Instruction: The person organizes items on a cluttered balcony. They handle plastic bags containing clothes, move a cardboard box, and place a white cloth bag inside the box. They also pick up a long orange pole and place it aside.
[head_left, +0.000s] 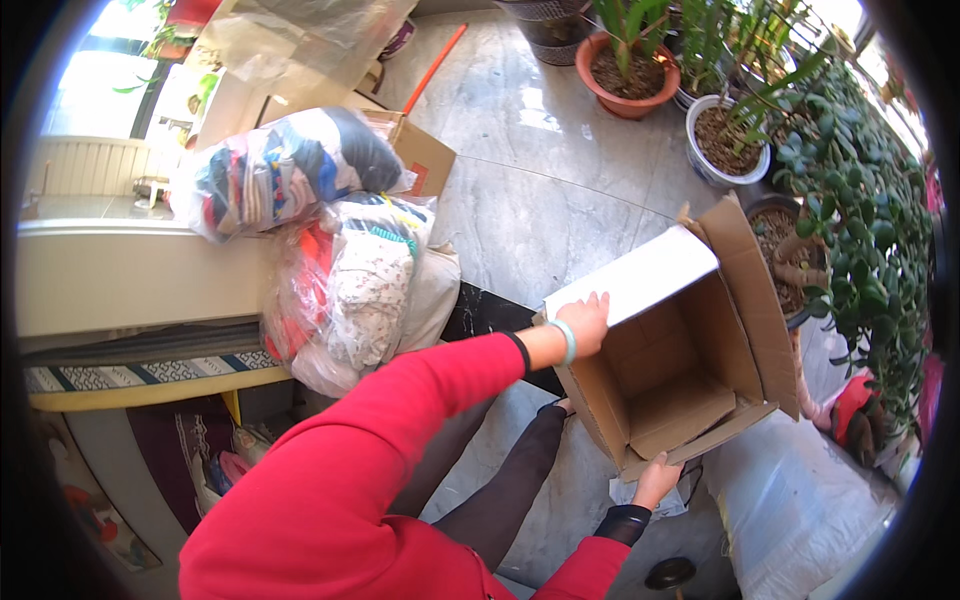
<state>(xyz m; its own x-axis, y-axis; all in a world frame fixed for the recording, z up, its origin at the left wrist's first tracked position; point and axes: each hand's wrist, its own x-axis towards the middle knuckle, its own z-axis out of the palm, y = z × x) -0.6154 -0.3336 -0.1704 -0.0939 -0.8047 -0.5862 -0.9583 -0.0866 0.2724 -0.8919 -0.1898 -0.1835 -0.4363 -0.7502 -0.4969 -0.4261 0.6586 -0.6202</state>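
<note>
A brown cardboard box (660, 345) is tilted with its open top towards me, and its inside looks bare. My left hand (585, 326), with a pale green bangle at the wrist, grips the box's edge beside a white-faced flap (637, 274). At the near edge, my right hand (657, 480) holds the box by a lower flap (724, 435). Another brown flap (750, 300) stands out on the far right side. My fingers are partly hidden behind the cardboard.
Clear plastic bags of folded clothes (292, 165) and cloth (367, 292) are piled at left, near another cardboard box (420, 154). Potted plants (630, 75) and a leafy jade plant (862, 217) line the right. A stuffed translucent sack (795, 495) lies at lower right.
</note>
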